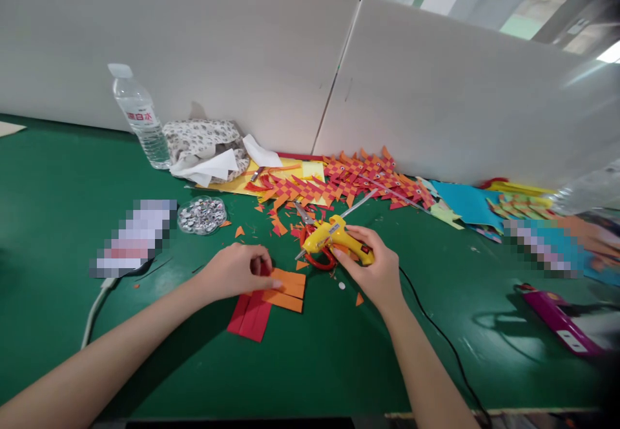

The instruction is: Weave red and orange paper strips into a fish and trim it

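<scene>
A yellow hot glue gun is in my right hand, its fingers wrapped round the handle. The nozzle points left and a clear glue stick juts from its back. My left hand has its thumb on the orange slit strips and its fingers curled at the top of the red slit strips. The two pieces cross at a corner, flat on the table; the hand hides part of the crossing. Red-handled scissors lie behind the glue gun, partly covered by it.
Woven red-orange fish shapes are piled against the partition. Behind my left hand are a dish of googly eyes, a blurred-out phone and a water bottle. A purple power strip sits right on the green table.
</scene>
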A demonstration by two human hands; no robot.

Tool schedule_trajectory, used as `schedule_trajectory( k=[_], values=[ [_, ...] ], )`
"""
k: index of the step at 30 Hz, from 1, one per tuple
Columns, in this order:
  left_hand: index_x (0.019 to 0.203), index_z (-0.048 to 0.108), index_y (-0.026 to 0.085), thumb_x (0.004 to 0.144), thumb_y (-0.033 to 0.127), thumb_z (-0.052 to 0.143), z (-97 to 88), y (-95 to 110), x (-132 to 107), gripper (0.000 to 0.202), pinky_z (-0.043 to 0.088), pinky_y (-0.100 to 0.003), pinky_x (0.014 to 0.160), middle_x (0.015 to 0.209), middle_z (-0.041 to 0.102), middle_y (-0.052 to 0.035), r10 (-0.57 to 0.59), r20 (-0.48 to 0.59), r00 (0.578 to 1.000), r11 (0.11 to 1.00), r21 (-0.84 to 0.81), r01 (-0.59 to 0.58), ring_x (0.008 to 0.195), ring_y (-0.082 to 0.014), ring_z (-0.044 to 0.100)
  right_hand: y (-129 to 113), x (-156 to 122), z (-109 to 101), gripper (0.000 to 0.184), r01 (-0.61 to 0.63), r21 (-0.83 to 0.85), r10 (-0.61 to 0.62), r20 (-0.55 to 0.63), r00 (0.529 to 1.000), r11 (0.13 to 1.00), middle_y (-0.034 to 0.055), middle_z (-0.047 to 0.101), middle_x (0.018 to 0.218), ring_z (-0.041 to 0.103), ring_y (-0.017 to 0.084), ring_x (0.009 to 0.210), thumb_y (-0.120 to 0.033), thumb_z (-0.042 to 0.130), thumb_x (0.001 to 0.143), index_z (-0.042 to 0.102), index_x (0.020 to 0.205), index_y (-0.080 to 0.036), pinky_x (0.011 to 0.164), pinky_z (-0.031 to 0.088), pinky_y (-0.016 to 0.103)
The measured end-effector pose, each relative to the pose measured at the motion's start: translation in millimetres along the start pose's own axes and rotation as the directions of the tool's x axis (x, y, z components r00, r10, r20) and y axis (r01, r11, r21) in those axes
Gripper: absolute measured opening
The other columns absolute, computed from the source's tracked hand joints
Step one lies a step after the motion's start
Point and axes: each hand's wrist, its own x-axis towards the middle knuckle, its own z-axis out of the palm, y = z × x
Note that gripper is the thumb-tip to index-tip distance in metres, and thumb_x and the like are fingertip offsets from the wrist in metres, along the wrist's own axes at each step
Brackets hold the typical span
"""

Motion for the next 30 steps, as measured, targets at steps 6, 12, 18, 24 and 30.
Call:
schedule_trajectory(
  k=[6,12,18,24,30],
  values=[
    [0.093,0.055,0.024,0.051,0.06,0.069,-6.8,3,-8,0.057,0.032,-0.023,0.05,0.072,0.062,0.0037,0.104,0.086,0.991,0.99,0.089,-0.111,0.063,-0.0143,0.057,0,-1,1,0.035,0.041,0.029,-0.042,0.044,0.998,0.999,0.0065,0.065,0.107,0.062,0.024,0.098,-0.029,0.066,0.071,0.056,0.105,-0.022,0.084,0.051,0.036],
    [0.093,0.055,0.023,0.063,0.054,0.064,-6.5,0,-9,0.044,0.035,-0.023,0.052,0.072,0.06,0.0034,0.12,0.093,0.988,0.991,0.048,-0.125,0.061,-0.0129,0.055,1,-2,1,0.035,0.053,0.062,-0.057,0.055,0.997,0.997,0.0067,0.065,0.107,0.063,0.024,0.097,-0.029,0.066,0.071,0.056,0.104,-0.022,0.084,0.052,0.036],
    [0.095,0.056,0.021,0.072,0.047,0.057,-13.5,4,-12,0.034,0.039,-0.023,0.055,0.073,0.06,0.0008,0.134,0.128,0.983,0.991,-0.037,-0.131,0.062,-0.0129,0.056,-3,-2,-2,0.037,0.058,0.124,-0.073,0.117,0.991,0.991,0.0077,0.065,0.105,0.063,0.024,0.095,-0.029,0.067,0.071,0.055,0.106,-0.022,0.081,0.053,0.037],
    [0.092,0.056,0.02,0.076,0.033,0.051,-16.1,3,-12,0.021,0.041,-0.023,0.057,0.071,0.06,0.0012,0.146,0.143,0.979,0.987,-0.093,-0.134,0.062,-0.0128,0.055,-7,-4,1,0.036,0.125,0.1,-0.145,0.223,0.964,0.987,0.0057,0.066,0.107,0.062,0.023,0.1,-0.029,0.066,0.072,0.056,0.107,-0.025,0.086,0.051,0.037],
    [0.09,0.054,0.02,0.072,0.026,0.05,-14.3,1,-10,0.019,0.04,-0.023,0.056,0.069,0.058,0.0018,0.148,0.149,0.978,0.985,-0.117,-0.131,0.062,-0.0131,0.054,-6,-7,12,0.035,0.201,0.013,-0.196,0.291,0.937,0.98,0.0043,0.066,0.108,0.061,0.023,0.1,-0.028,0.065,0.075,0.056,0.109,-0.026,0.088,0.048,0.041]
  ],
)
